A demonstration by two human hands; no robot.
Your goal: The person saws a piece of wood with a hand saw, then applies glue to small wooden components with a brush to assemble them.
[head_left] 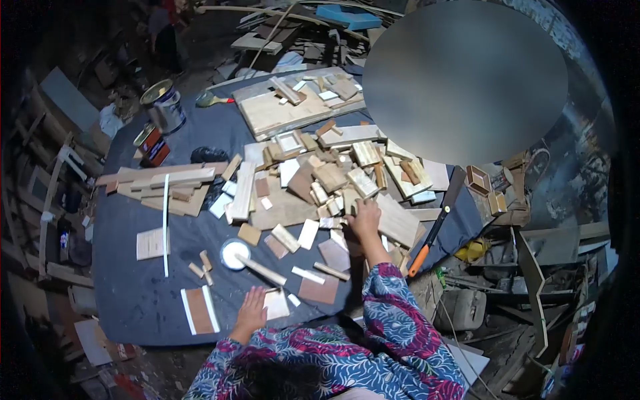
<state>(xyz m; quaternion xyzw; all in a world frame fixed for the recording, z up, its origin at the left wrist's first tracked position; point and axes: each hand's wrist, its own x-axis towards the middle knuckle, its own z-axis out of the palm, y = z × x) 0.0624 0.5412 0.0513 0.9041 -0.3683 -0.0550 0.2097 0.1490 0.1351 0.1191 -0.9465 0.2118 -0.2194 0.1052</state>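
My left hand (pixel 251 311) lies flat near the table's front edge, fingers stretched out, beside a small pale wooden piece (pixel 275 304). My right hand (pixel 365 217) reaches into the heap of wood offcuts (pixel 330 177), its fingers bent down among small blocks. What sits under those fingertips is too small to make out. Just right of it lies a wide light board (pixel 398 221). Ahead of my left hand stands a round tub of white stuff (pixel 235 255), with a wooden stick (pixel 264 269) resting across its rim.
An orange-handled saw (pixel 430 233) lies at the right edge. Two cans, one tall (pixel 164 110) and one red-and-black (pixel 153 147), stand back left near a brush (pixel 212 99). Long strips (pixel 167 179) lie left. A large board (pixel 267 113) carries offcuts at the back. A person (pixel 163 33) stands far left.
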